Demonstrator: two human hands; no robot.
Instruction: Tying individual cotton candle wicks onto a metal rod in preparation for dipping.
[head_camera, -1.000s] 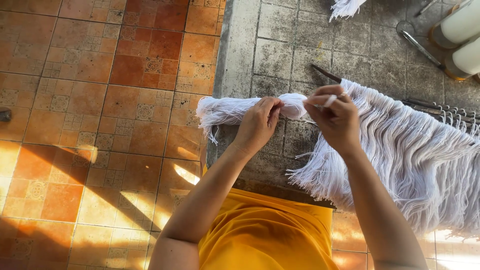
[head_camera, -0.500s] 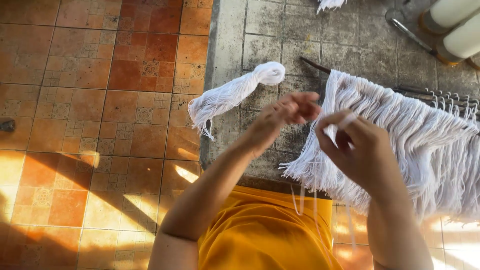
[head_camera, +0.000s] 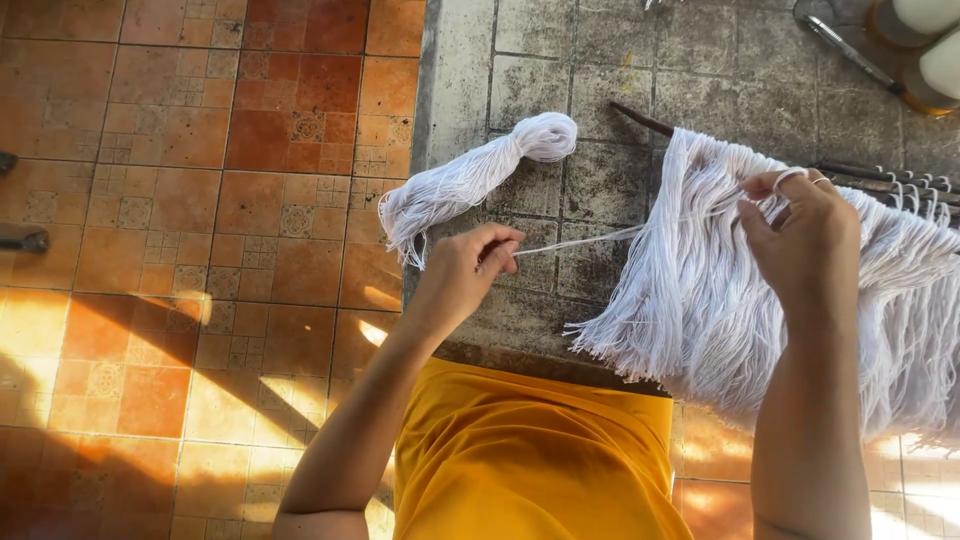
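**Head view: one strand pulled taut between our hands**

Head camera, left to right: orange floor tiles (head_camera: 200, 200), then the grey slab (head_camera: 560, 60) with a tied white bundle (head_camera: 470, 180) lying far-left of our left hand (head_camera: 462, 275). That hand pinches a single strand (head_camera: 580, 241), which runs rightward, nearly level, to our right hand (head_camera: 800, 235), fingers curled closed around yarn in the hanging fringe (head_camera: 720, 300). Our right hand is touching the fringe; the left is well apart from it. Far right, pale cones (head_camera: 935, 60); what they sit in we cannot tell.

Single head-worn view, looking steeply down from above, close over the grey tiled slab (head_camera: 560, 60), orange floor tiles (head_camera: 200, 200) left of it
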